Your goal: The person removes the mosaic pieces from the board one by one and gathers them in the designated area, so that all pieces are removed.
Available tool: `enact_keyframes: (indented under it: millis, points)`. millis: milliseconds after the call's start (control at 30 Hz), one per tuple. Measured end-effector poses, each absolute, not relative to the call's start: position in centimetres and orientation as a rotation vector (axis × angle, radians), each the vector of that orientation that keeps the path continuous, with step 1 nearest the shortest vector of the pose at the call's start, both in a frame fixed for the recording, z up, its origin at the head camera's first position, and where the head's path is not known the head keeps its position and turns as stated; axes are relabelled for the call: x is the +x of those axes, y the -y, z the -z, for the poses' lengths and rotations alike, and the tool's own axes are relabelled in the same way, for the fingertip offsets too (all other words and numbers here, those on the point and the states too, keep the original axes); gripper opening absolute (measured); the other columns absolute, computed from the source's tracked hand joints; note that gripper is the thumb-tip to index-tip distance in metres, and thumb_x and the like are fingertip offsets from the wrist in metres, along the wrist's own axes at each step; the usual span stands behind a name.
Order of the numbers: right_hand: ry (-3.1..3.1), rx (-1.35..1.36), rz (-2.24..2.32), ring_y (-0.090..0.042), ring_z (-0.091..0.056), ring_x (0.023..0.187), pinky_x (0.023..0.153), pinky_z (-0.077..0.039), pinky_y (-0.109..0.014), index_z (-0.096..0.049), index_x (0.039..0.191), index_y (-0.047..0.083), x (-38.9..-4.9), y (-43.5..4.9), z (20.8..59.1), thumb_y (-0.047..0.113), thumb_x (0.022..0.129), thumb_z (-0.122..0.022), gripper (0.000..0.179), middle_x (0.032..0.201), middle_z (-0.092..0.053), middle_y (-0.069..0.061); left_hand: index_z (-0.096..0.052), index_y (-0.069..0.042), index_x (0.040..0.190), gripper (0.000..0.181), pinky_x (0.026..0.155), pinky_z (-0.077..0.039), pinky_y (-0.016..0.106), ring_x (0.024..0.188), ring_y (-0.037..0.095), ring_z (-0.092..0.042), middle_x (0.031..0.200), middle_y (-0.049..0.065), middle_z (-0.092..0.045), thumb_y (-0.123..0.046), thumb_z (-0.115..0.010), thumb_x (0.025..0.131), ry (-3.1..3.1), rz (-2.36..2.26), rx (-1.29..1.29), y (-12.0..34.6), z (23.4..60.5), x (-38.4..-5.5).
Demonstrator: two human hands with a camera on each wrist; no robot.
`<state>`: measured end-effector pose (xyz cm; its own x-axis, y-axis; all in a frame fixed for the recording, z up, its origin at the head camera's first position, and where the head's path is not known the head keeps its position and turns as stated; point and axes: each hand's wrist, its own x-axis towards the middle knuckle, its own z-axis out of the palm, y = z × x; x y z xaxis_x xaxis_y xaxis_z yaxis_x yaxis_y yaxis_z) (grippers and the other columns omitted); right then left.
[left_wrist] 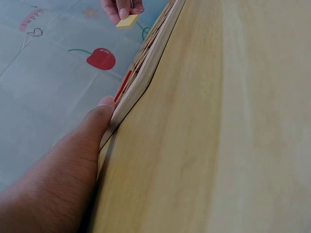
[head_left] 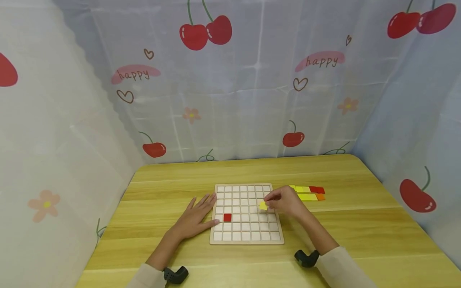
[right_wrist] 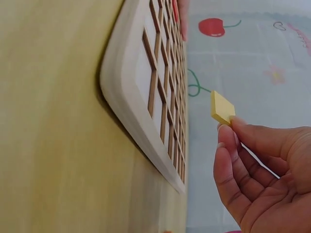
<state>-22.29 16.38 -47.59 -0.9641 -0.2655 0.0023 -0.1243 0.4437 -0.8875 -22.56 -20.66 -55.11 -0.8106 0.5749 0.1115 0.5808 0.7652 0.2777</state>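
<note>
A square wooden grid board lies on the table, its cells pale. One red square tile sits in a cell toward the board's left side. My right hand pinches a yellow square tile between thumb and fingertips, raised above the right part of the board. Spread at the board's left edge, my left hand rests with straight fingers, its thumb lying over the rim near the red tile.
Right of the board lie two rows of tiles: a back row with yellow ones and red ones, and a front row of yellow tiles ending in an orange tile. Cherry-print curtains enclose the wooden table.
</note>
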Motion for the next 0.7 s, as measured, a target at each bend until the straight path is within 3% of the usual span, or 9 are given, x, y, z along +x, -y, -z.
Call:
enact_keyframes:
  millis: [367, 700]
  points:
    - [-2.518, -0.246, 1.594, -0.036, -0.074, 0.084, 0.078, -0.061, -0.046, -0.078, 0.097, -0.002, -23.1, -18.6, 46.9, 0.003, 0.09, -0.075, 0.008, 0.093, -0.075, -0.014, -0.014, -0.018, 0.164, 0.089, 0.122, -0.005, 0.061, 0.155, 0.026, -0.016, 0.17, -0.002, -0.013, -0.071, -0.039, 0.099, 2.927, 0.481, -0.966, 20.6, 55.0, -22.5]
    - [-2.515, -0.207, 1.592, -0.039, -0.073, 0.087, 0.078, -0.061, -0.043, -0.077, 0.101, -0.005, -23.6, -20.8, 46.9, 0.006, 0.091, -0.075, 0.014, 0.092, -0.075, -0.014, -0.013, -0.017, 0.165, 0.088, 0.122, -0.003, 0.061, 0.156, 0.024, -0.013, 0.17, -0.002, -0.011, -0.07, -0.04, 0.099, 2.93, 0.479, -0.977, 20.6, 55.1, -22.7]
